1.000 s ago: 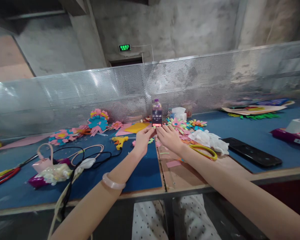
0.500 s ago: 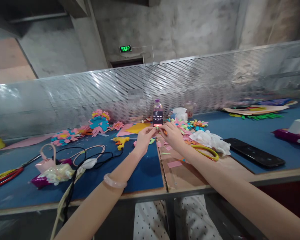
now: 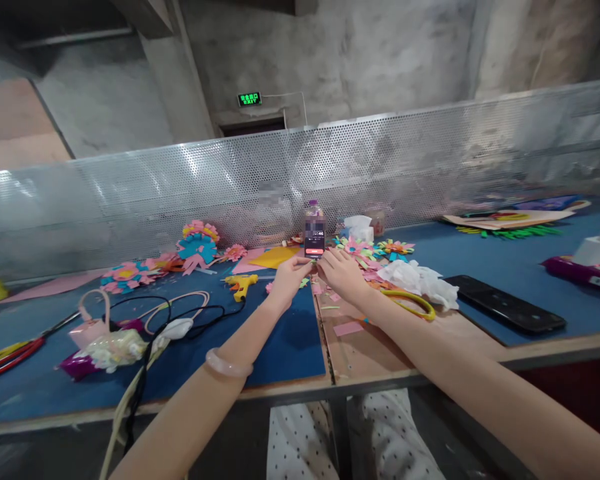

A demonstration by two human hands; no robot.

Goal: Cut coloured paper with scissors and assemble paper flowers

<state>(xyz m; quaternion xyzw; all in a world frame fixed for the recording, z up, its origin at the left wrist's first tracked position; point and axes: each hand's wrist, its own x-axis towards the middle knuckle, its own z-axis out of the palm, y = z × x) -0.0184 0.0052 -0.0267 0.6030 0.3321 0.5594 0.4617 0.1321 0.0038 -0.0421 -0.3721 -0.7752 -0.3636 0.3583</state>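
Our left hand pinches a small green piece beside our right hand.
We cannot tell whether the right grips it too; beyond stands a lit phone, while on the tabletop a yellow glue gun lies to our left and crumpled tissue to our right.

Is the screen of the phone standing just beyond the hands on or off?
On: the phone shows bright white digits and a red bar.
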